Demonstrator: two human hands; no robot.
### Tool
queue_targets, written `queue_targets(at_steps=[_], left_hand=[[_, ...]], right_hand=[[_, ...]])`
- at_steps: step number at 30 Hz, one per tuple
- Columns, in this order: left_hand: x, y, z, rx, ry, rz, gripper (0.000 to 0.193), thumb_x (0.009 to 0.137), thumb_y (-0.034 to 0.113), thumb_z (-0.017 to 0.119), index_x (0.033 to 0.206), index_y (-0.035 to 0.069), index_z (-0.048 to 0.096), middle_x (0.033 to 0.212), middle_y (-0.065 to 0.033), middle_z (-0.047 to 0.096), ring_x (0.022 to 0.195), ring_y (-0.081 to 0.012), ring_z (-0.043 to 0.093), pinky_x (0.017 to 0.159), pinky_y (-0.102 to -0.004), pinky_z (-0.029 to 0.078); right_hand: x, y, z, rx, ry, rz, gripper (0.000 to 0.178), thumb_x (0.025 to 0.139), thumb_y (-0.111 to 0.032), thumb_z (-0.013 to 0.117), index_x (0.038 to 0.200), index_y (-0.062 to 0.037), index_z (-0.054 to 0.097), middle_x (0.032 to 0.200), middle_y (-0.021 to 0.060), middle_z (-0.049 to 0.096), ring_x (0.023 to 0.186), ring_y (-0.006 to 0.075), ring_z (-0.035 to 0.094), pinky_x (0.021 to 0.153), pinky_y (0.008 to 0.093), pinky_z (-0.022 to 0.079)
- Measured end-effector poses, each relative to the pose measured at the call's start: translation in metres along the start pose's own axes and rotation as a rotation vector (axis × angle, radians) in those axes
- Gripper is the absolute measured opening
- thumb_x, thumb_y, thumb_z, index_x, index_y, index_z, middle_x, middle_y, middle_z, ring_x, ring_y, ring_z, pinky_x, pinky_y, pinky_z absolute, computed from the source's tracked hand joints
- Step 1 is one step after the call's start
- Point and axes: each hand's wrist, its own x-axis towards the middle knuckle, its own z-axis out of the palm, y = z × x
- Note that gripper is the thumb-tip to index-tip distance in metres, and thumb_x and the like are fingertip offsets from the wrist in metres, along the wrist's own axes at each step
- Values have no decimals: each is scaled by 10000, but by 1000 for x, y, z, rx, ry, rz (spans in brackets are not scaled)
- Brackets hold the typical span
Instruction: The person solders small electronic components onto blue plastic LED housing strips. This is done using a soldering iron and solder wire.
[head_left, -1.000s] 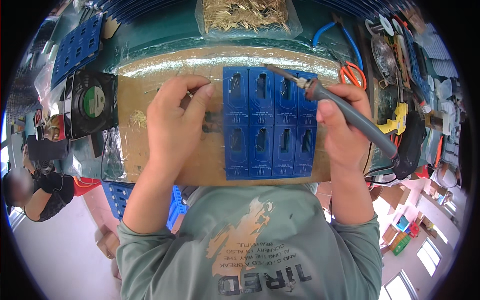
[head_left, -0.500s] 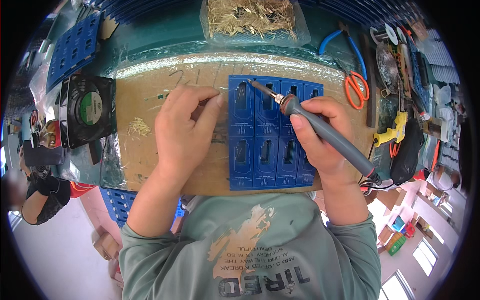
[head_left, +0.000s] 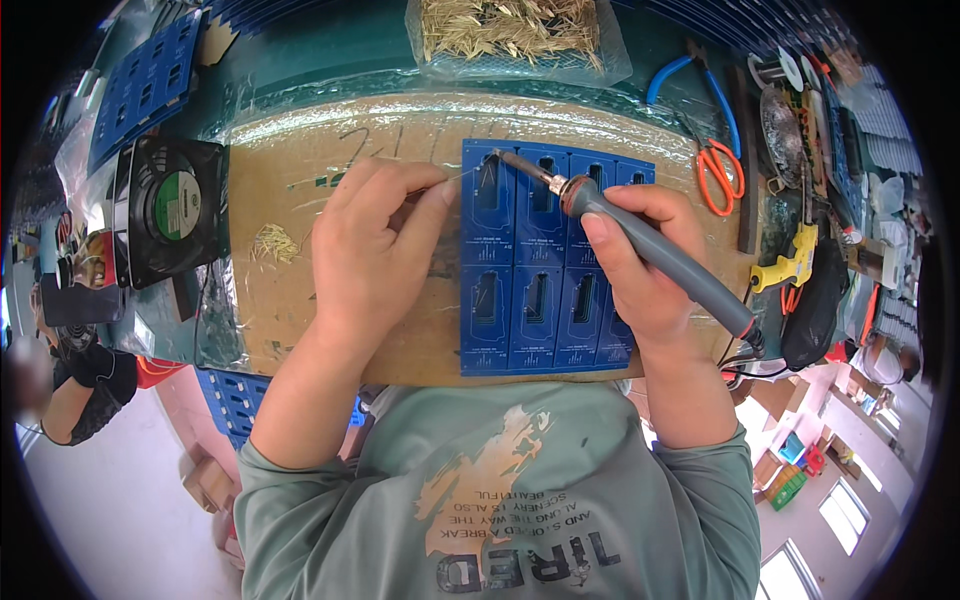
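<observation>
A blue circuit board panel (head_left: 513,222) with several slotted sections lies on the brown work board. Gripped in my right hand (head_left: 645,250) is a grey soldering iron (head_left: 668,255); its tip meets the panel's upper left corner, by the first slot. My left hand (head_left: 370,240) is pinched at the panel's left edge. From its fingertips a thin strand of solder wire (head_left: 468,173) runs toward the iron's tip. How the wire lies inside the palm is hidden. Thin pins cross the slots in the left column.
A small pile of brass-coloured pins (head_left: 275,243) lies left of my left hand, near a black fan (head_left: 172,210). Behind the board stands a bag of pins (head_left: 510,35). Blue-handled pliers (head_left: 715,95), orange scissors (head_left: 718,178) and a yellow tool (head_left: 785,260) lie right. Another person's arm (head_left: 75,400) shows left.
The panel appears slightly higher and farther right in the picture, as the view has shifted a little. Both hands keep their grips, and the iron's tip stays at the same corner.
</observation>
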Motion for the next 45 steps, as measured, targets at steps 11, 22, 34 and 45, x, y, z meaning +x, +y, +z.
queue_targets(at_steps=[11, 22, 34, 45], left_hand=[[0, -3, -2, -12, 4, 12, 71, 867, 68, 750, 935, 54, 735, 835, -79, 662, 704, -193, 654, 628, -302, 516], [-4, -7, -6, 3, 0, 54, 70, 841, 48, 757, 903, 47, 726, 811, -65, 649, 683, -165, 638, 601, -278, 501], [-5, -7, -6, 32, -23, 85, 61, 830, 70, 759, 883, 58, 732, 822, -68, 666, 712, -196, 658, 611, -301, 515], [-7, -4, -11, 19, -44, 56, 60, 828, 49, 741, 886, 42, 727, 810, -77, 649, 714, -196, 654, 612, -299, 511]], right_hand=[[-1, -1, 0, -12, 16, -64, 254, 854, -157, 834, 1003, -31, 671, 827, 60, 700, 696, 131, 653, 622, 266, 502], [0, -1, 0, -33, -42, -84, 279, 848, -171, 841, 1015, -30, 668, 854, 74, 726, 712, 141, 681, 631, 267, 519], [0, -1, 0, -45, -50, -90, 280, 844, -172, 844, 1009, -31, 667, 841, 69, 727, 693, 136, 674, 620, 263, 517], [-1, -2, -1, -21, -59, -87, 281, 840, -167, 848, 1004, -21, 673, 857, 78, 735, 696, 124, 670, 621, 254, 520]])
